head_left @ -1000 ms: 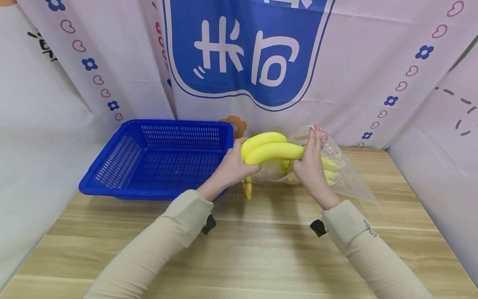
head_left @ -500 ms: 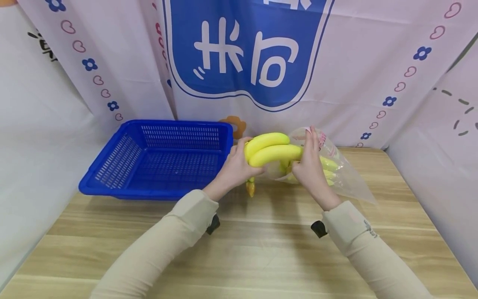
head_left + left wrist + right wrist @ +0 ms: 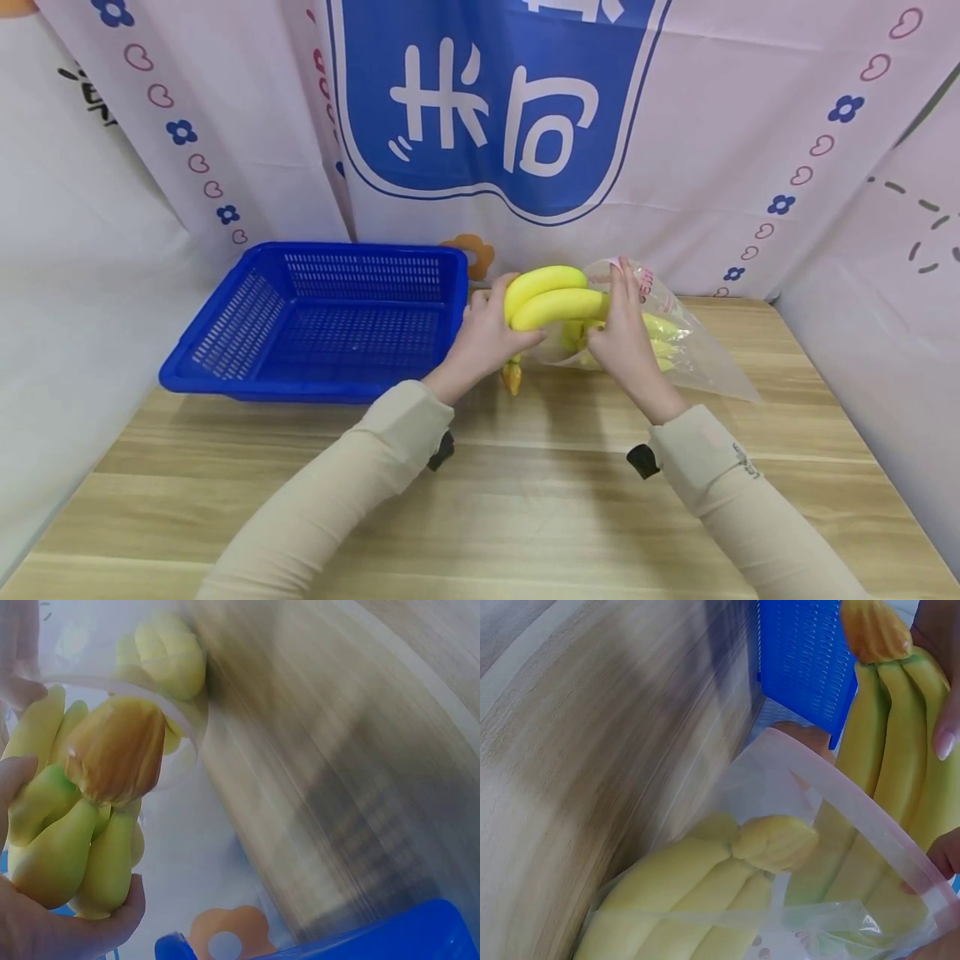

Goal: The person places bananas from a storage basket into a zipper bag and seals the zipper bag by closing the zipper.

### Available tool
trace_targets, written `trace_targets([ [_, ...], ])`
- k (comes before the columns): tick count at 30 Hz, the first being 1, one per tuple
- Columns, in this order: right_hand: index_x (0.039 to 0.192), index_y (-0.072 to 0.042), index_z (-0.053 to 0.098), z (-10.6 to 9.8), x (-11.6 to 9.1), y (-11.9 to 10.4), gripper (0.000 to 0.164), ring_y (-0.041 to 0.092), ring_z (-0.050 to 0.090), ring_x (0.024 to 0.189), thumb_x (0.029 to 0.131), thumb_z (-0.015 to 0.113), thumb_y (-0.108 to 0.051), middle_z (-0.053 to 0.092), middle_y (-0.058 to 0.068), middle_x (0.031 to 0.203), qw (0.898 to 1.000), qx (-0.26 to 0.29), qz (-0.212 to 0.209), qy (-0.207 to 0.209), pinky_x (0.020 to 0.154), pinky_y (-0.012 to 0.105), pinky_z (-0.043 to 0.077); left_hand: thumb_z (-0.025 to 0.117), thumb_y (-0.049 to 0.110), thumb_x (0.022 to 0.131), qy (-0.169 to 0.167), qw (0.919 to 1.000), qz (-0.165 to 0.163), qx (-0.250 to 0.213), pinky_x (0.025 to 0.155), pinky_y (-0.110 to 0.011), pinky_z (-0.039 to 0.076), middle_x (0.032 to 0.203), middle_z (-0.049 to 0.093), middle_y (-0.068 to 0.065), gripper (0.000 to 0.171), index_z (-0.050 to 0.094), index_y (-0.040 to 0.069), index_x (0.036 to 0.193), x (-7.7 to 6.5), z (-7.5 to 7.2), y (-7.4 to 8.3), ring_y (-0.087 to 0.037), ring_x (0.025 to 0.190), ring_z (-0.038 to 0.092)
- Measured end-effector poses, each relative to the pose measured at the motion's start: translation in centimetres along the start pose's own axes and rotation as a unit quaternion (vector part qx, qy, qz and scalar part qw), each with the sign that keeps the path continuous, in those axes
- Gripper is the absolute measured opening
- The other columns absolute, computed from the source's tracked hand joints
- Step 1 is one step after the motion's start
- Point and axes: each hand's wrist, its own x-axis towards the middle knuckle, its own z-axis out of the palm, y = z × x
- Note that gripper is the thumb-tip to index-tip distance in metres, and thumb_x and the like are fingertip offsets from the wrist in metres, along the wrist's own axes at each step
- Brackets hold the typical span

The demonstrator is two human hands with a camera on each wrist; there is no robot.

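In the head view my left hand (image 3: 486,335) grips a bunch of yellow bananas (image 3: 551,307), its fingers round the stem end. The brown stem (image 3: 116,750) shows up close in the left wrist view. The banana tips point right, into the mouth of a clear plastic bag (image 3: 712,367). My right hand (image 3: 626,343) holds the bag's pinkish rim (image 3: 840,784) up, near the banana tips. Inside the bag lies another bunch of bananas (image 3: 682,900), seen through the plastic in the right wrist view.
A blue plastic basket (image 3: 311,390) with slotted walls stands on the wooden table (image 3: 525,517), left of my left hand. A printed cloth (image 3: 705,167) hangs behind the table, and pale cloth walls (image 3: 82,275) stand at the sides.
My left hand has moved slightly right with the banana bunch, bringing its tips further into the bag's mouth. The right hand stays almost in place on the bag.
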Motion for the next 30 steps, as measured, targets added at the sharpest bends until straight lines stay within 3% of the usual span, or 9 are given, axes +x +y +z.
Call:
trace_targets([
  [7,0.149,0.008,0.014,0.2,0.0,-0.1,0.090,0.038,0.013,0.147,0.064,0.045,0.017,0.004,0.019,0.160,1.000,0.005,0.003,-0.007,0.113,0.052,0.032,0.077,0.042,0.076,0.027,0.9967,0.032,0.070,0.084,-0.043,0.048,0.136,0.040,-0.017,0.082,0.033,0.027,0.145,0.0,0.6,0.4,-0.033,0.122,0.041],
  [17,0.149,0.008,0.013,0.3,0.0,0.1,0.090,0.037,0.009,0.148,0.065,0.045,0.017,0.001,0.019,0.161,1.000,0.007,-0.002,-0.009,0.115,0.052,0.028,0.076,0.040,0.077,0.057,0.9906,0.074,0.099,0.094,-0.044,0.043,0.131,0.045,-0.020,0.079,0.037,0.023,0.144,-0.1,1.1,1.0,-0.035,0.118,0.045],
  [21,0.148,0.005,0.019,0.6,-0.2,0.0,0.090,0.040,0.010,0.147,0.063,0.045,0.018,0.004,0.021,0.160,1.000,0.012,-0.013,-0.013,0.112,0.054,0.033,0.075,0.043,0.077,0.061,0.9925,0.049,0.094,0.090,-0.043,0.045,0.128,0.047,-0.019,0.080,0.036,0.023,0.144,0.0,1.3,1.2,-0.034,0.115,0.047],
  [24,0.148,0.004,0.023,0.8,-0.4,0.0,0.088,0.042,0.012,0.147,0.064,0.046,0.018,0.006,0.022,0.160,0.999,0.010,-0.025,-0.020,0.105,0.055,0.041,0.074,0.045,0.078,0.053,0.9962,0.010,0.068,0.085,-0.040,0.045,0.126,0.049,-0.016,0.082,0.033,0.023,0.145,0.1,1.5,1.2,-0.032,0.113,0.047],
  [27,0.150,-0.003,0.023,0.9,-0.4,0.0,0.088,0.041,0.015,0.146,0.068,0.050,0.015,0.010,0.020,0.160,0.998,-0.006,-0.048,-0.027,0.097,0.052,0.048,0.074,0.047,0.077,0.044,0.9982,-0.028,0.030,0.085,-0.041,0.045,0.128,0.050,-0.015,0.085,0.031,0.023,0.147,0.2,1.5,1.2,-0.031,0.115,0.047],
  [30,0.153,-0.007,0.018,0.8,-0.3,0.4,0.087,0.039,0.018,0.146,0.077,0.058,0.007,0.016,0.019,0.159,0.995,-0.024,-0.088,-0.039,0.102,0.053,0.044,0.075,0.047,0.077,0.039,0.9976,-0.055,-0.010,0.092,-0.047,0.044,0.133,0.047,-0.017,0.086,0.031,0.024,0.147,0.5,1.5,0.8,-0.032,0.120,0.044],
])
